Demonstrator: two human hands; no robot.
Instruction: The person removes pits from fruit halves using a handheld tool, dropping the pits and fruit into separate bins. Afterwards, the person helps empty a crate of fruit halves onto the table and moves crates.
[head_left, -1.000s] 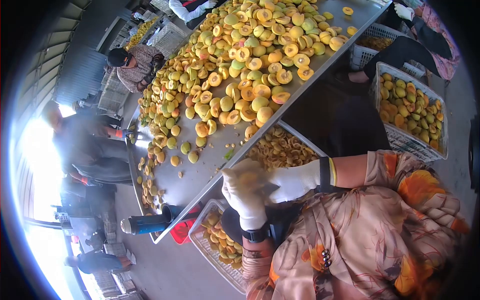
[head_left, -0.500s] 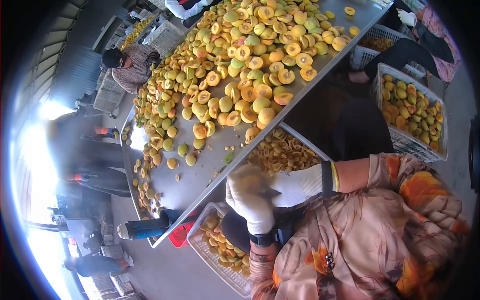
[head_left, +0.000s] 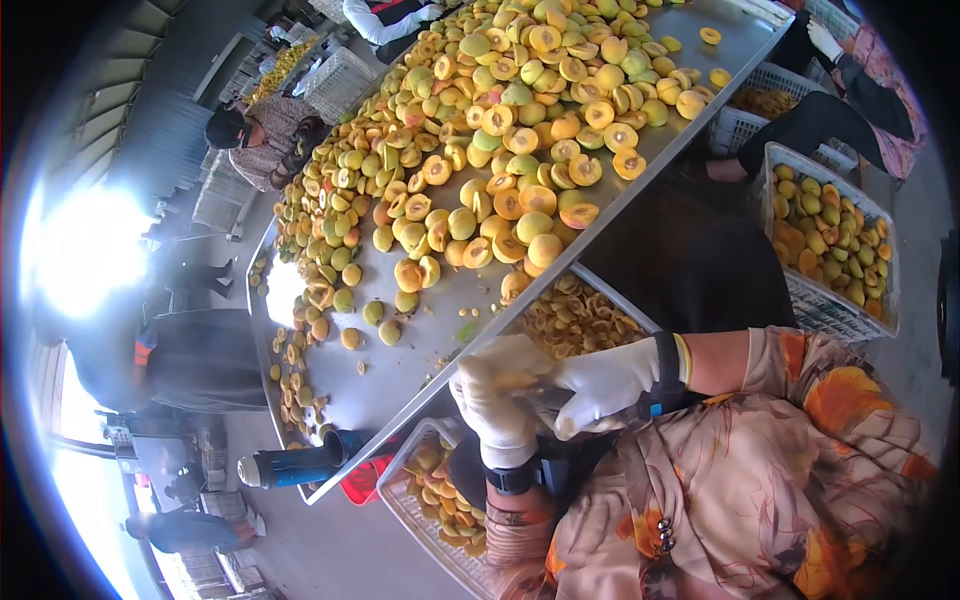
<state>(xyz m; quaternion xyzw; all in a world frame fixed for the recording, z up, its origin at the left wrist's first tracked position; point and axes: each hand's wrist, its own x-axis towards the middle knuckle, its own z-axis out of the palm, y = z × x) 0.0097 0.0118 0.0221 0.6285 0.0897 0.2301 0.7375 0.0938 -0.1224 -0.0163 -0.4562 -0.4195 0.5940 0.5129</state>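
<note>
Fruit halves [head_left: 497,119] beyond table rim [head_left: 603,229]

L glvd hand [head_left: 495,405] nr R hand [head_left: 608,383], by metal table [head_left: 415,338] w/ halved fruit [head_left: 585,169]

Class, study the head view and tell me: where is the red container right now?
In the head view, the red container sits left of centre, low down, by the metal table's lower corner, between the blue cylinder and a white crate.
</note>
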